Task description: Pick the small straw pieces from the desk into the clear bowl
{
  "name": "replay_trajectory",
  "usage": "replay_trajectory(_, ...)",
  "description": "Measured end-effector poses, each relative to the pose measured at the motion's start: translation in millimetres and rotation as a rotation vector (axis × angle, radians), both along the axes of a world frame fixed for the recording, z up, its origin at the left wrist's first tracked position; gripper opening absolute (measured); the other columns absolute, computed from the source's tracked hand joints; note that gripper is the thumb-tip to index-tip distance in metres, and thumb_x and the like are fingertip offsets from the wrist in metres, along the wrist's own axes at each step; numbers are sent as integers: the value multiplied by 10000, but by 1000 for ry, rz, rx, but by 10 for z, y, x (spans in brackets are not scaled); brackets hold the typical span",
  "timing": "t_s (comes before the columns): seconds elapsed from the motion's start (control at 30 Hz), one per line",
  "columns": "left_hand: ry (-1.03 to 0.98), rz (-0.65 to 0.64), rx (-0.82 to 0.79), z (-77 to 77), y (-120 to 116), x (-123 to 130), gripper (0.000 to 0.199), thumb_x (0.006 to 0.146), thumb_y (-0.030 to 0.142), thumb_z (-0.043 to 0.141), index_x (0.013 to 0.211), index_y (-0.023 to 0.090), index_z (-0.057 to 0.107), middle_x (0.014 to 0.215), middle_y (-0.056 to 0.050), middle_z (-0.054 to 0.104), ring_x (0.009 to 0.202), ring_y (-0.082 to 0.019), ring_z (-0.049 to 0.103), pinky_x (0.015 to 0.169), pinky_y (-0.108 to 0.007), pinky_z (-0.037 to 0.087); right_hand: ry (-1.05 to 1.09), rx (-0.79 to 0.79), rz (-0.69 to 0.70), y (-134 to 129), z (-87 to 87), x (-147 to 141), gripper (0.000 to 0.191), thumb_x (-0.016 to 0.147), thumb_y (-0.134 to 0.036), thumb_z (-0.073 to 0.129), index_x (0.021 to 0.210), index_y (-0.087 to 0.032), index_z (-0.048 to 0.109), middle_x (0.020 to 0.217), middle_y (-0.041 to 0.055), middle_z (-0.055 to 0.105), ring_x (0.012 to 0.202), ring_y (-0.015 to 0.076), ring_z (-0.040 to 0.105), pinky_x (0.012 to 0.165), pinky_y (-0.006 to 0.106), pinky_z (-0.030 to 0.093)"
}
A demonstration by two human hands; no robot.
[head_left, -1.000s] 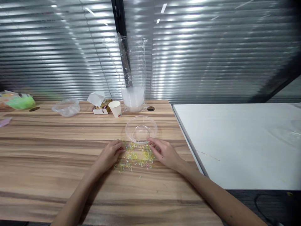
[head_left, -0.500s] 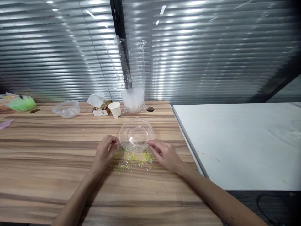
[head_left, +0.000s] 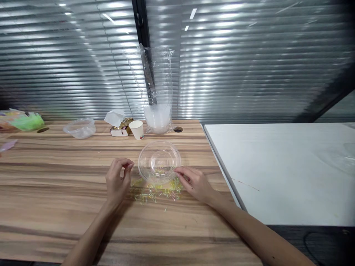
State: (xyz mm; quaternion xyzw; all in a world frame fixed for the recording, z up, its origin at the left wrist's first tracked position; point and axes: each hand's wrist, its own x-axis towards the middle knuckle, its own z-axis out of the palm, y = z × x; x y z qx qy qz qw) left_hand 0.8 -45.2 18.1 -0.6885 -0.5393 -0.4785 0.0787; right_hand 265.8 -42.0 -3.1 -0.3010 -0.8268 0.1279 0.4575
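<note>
A round clear plastic bowl point(head_left: 159, 147) is on the wooden table in front of me. My right hand point(head_left: 192, 181) pinches its right rim between thumb and fingers. Left of the bowl, apart from its rim, is my left hand point(head_left: 118, 179), its fingers curled and the tips close together with nothing visible in them. Short shiny yellow-green and pinkish strips point(head_left: 155, 193) lie scattered below the bowl's near edge. A few strips show through the clear plastic, and I cannot tell whether they are inside or under it.
Along the back stand a white paper cup point(head_left: 137, 129), a tissue pack point(head_left: 119, 127), another clear bowl point(head_left: 80, 129) and a plastic bag of stacked clear bowls point(head_left: 158, 118). Green material in a bag point(head_left: 27, 121) lies far left. A white table point(head_left: 277, 166) adjoins at right.
My left hand has let go of the bowl's left rim and moved left. The bowl has shifted slightly toward me, still held by my right hand.
</note>
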Motion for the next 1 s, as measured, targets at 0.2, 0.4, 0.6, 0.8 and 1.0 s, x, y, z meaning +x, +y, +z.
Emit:
replay_trajectory(0.2,13,-117,-8,-12,-27,56,119,898,209,493,791,206,546,766,-13,587,740,-161,554,691,-292,447,-9,22,20,-6,-27,-11,226,943,-164,431,1064,-175,621,939,69,700,826,160,664,743,289,551)
replay_trajectory(0.4,27,-187,-47,-20,-6,67,112,890,194,510,795,196,568,776,-17,579,753,-154,556,698,-278,449,3,59,30,-5,-34,-19,221,934,-144,437,1061,-169,616,928,69,695,810,157,660,722,277,548)
replay_trajectory(0.6,-23,-162,-101,-13,21,68,135,886,237,516,783,191,590,835,-28,566,820,-169,557,742,-295,460,-6,54,44,-9,-19,-14,208,933,-136,442,1057,-164,607,907,65,690,779,153,652,690,266,535)
replay_trajectory(0.8,-54,-177,-172,-34,31,55,160,878,272,523,777,191,617,916,-43,572,886,-176,565,777,-303,474,-7,60,51,-9,-8,-12,202,935,-131,446,1054,-161,607,905,63,688,791,151,655,692,256,530)
replay_trajectory(1.0,-74,-222,-177,-62,48,46,153,872,287,550,793,187,635,942,-45,578,893,-177,577,796,-311,476,3,73,63,-3,-15,-16,205,932,-127,454,1058,-151,614,920,71,690,796,150,655,691,252,533)
